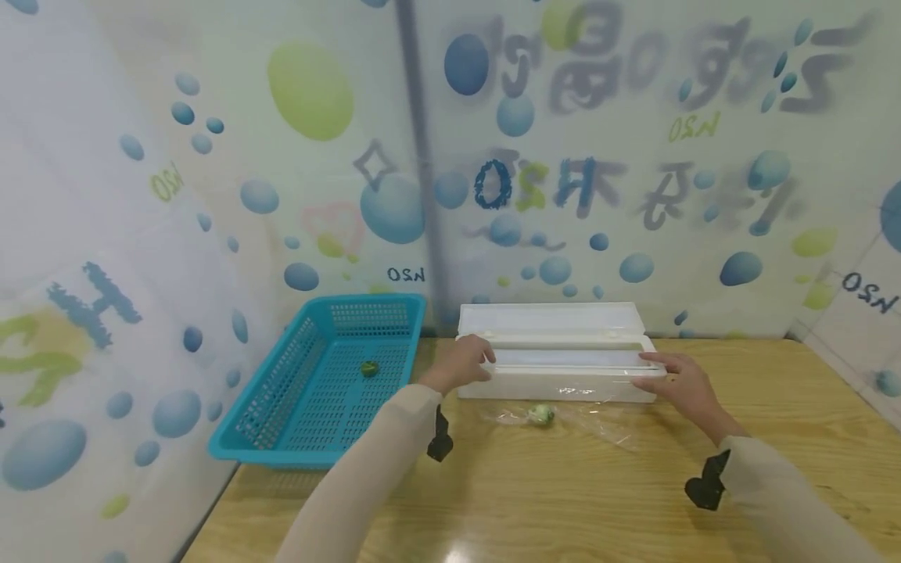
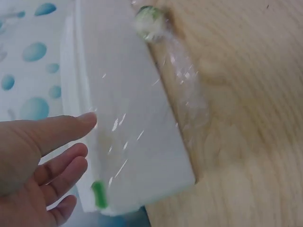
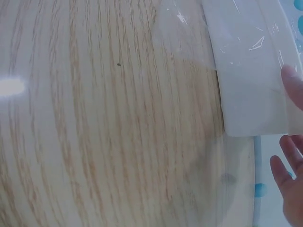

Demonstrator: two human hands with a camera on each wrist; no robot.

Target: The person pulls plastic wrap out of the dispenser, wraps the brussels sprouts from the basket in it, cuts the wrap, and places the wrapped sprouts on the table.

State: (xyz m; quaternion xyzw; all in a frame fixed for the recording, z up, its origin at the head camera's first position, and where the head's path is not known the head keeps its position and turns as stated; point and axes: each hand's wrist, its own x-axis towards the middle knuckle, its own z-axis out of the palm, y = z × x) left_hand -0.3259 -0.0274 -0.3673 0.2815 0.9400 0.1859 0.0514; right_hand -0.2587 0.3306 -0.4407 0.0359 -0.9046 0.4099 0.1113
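A long white film dispenser box (image 1: 556,385) lies in front of me with its hinged lid (image 1: 552,318) raised. My left hand (image 1: 461,364) grips its left end, thumb at the front edge and forefinger over the rim. In the left wrist view the other fingers (image 2: 66,168) curl loosely beside the box, the forefinger hidden. My right hand (image 1: 681,385) holds the right end the same way, thumb (image 3: 293,87) on the front face. Clear plastic film (image 1: 598,424) drapes over the box front onto the table. A small pale green vegetable (image 1: 540,414) lies in the film.
A turquoise perforated basket (image 1: 317,457) stands on the left, with one small green vegetable (image 1: 369,367) inside. The wooden table (image 1: 563,500) runs back to a wall (image 1: 549,234) printed with bubbles and letters. A green tab (image 2: 98,194) shows at the box's left end.
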